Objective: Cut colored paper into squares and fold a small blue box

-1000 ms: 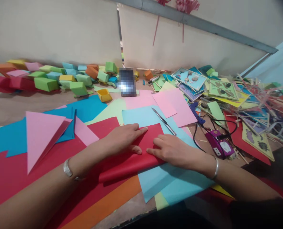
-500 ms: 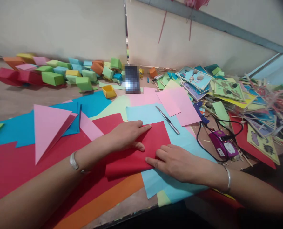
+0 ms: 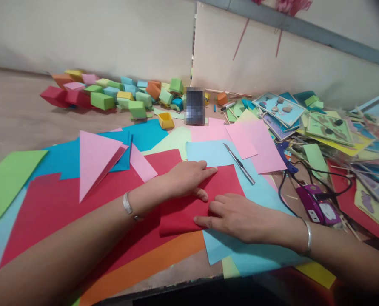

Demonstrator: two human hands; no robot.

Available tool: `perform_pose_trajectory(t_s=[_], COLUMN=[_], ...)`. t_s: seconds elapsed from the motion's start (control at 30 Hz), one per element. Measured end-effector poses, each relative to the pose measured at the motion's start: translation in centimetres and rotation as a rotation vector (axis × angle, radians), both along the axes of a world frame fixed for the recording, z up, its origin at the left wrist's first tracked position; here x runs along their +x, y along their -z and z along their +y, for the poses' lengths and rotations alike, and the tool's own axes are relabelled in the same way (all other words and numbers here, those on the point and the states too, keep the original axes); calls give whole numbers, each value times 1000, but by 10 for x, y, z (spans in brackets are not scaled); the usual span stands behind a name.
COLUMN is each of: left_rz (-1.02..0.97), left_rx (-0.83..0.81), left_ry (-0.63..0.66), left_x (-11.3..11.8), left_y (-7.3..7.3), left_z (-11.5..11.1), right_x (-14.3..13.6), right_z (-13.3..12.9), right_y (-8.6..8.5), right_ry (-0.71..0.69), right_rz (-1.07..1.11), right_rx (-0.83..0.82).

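Red sheet (image 3: 225,178) lay part-folded on bench (image 3: 176,271); L hand (image 3: 189,180) spread flat, grip released; R hand (image 3: 238,217) half-curled, couldn't tell if pinching! Prob. mid-crease; next move needed even pressure.

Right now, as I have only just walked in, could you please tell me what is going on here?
A person has both bare hands on a red sheet that is folded over along its near side. The left hand lies on its far part with thumb and fingers spread; the right hand rests nearer, index finger by the fold. A craft knife lies on light-blue paper just beyond, touched by neither hand. Colored paper blocks sit at the back left.
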State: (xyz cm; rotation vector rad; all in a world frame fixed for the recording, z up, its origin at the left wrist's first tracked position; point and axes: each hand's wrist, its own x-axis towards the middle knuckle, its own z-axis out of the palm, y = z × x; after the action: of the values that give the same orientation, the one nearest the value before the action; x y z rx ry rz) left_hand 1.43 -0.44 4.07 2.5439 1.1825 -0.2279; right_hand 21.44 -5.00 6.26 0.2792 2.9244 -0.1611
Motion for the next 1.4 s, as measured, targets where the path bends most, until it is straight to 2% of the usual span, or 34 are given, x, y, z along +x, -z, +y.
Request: perform_pose_trajectory(t_s=[0.23,0.4,0.63,0.83,1.03,1.23,1.4], left_rz=[29,6,-28,-33,-35,-11,27], left_rx=[41,67,55,26,10,11,5], left_ry=[45,34,22,26,24,7,5], left_x=[2,1,0,0,-1,-2,-2], left_y=[-2,-2,-5,-7,-7,-3,1], left_z=[-1,-2,-3,-3,-2,0,2], right_x=[-6,-17,-33,-41,-35,-5,33], right_z=[3,-2,-16,-37,-59,-70,-77], right_y=[20,25,35,41,34,29,28], right_ry=[-94,-122,-167,-88,27,189,335], right_rz=[57,88,137,100,64,19,-62], right_rx=[124,187,393,515,464,455,554])
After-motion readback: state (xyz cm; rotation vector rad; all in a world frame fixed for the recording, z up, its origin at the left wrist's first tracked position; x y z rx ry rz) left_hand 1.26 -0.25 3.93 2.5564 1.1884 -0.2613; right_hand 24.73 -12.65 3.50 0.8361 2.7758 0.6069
